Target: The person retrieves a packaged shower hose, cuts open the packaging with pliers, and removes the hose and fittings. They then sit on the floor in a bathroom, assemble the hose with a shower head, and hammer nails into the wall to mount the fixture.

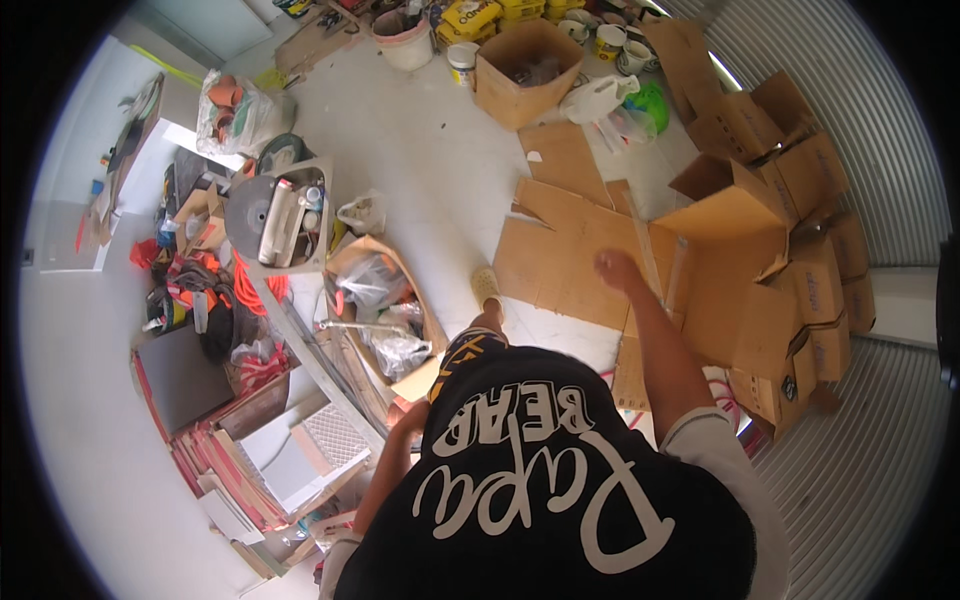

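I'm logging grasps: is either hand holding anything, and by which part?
No held thing shows in the right hand; the left hand is too obscured to tell.

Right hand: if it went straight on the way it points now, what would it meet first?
Probably the flattened cardboard on the floor, which lies ahead of the right hand in the picture; its height above it is unclear.

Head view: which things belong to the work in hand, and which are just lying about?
Work in hand, judging by nearness:
flat brown cardboard sheets, nearest the right hand
open brown cardboard box of clear plastic bags, near the left hand

Lying about, apparently:
white round plastic bucket
bright green plastic bag
coiled orange cord or hose
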Available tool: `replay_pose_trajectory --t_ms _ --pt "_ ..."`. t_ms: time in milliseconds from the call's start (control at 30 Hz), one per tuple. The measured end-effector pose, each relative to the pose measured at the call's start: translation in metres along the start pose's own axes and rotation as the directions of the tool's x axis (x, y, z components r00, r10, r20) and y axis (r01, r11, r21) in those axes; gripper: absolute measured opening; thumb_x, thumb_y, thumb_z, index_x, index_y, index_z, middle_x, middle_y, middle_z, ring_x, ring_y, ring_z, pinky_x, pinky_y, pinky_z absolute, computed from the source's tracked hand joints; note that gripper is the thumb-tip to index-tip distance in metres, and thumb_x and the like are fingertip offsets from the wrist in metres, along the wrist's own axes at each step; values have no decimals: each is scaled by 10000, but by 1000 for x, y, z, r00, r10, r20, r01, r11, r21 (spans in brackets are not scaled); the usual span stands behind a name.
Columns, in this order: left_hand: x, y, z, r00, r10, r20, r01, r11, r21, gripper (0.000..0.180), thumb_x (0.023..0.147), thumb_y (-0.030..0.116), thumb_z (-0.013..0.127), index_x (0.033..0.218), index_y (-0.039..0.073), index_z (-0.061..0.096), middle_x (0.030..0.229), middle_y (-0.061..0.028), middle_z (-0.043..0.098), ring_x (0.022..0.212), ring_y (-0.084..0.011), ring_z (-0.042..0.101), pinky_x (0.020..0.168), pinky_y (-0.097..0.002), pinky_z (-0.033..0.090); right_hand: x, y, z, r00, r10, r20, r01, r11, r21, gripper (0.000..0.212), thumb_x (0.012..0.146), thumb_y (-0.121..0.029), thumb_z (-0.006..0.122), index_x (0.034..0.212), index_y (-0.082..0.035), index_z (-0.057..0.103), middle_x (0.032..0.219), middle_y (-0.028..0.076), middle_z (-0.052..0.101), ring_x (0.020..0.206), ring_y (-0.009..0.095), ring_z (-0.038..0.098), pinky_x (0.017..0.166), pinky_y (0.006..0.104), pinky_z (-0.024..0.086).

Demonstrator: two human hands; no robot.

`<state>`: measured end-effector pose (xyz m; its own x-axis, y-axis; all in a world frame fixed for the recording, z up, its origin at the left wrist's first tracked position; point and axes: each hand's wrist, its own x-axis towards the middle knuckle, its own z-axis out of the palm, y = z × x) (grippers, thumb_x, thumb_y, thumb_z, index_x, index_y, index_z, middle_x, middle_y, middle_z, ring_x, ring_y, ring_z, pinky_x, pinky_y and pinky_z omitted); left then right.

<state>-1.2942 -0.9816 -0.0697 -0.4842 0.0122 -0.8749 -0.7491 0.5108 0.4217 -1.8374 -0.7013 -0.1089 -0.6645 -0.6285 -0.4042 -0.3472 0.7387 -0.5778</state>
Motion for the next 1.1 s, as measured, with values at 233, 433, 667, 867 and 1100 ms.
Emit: replay_pose_trajectory --t_ms 233,433,667,867,1100 --pt "109 75 -263 980 174 97 -186 972 143 740 712 255 933 1390 123 669 1275 -157 752 1151 -326 727 1021 -440 564 -9 68 44 922 324 212 -287 939 -187 410 909 -419 672 854 -34 799 727 207 737 684 345 749 697 466 587" --pt "152 59 -296 968 -212 132 235 591 -772 574 872 141 769 1429 107 633 1268 -88 738 1165 -337 700 995 -407 570 157 59 -18 781 521 345 -496 853 -163 392 924 -428 688 737 -109 817 651 122 729 695 288 753 766 448 597" --pt "194 186 -369 805 -462 372 474 124 -872 423 962 283 703 1349 114 681 1205 -90 757 1066 -308 730 945 -426 586 595 -17 -83 970 220 -107 -205 970 132 407 997 -408 646 927 -18 737 939 247 742 959 458 709 835 546 560" --pt "277 298 -472 723 -595 352 531 151 -834 413 967 307 694 1326 105 689 1184 -109 760 1056 -321 733 941 -443 583 903 -53 -67 994 108 36 -112 986 124 205 979 -259 657 1054 -85 736 992 209 760 982 419 727 865 515 576" --pt "348 339 -532 647 -671 363 587 134 -799 406 973 335 683 1300 95 699 1160 -130 765 1044 -336 736 938 -462 579 1054 10 45 951 23 309 97 924 -369 253 954 -152 594 1111 -73 776 1110 220 771 1100 390 739 932 533 583"
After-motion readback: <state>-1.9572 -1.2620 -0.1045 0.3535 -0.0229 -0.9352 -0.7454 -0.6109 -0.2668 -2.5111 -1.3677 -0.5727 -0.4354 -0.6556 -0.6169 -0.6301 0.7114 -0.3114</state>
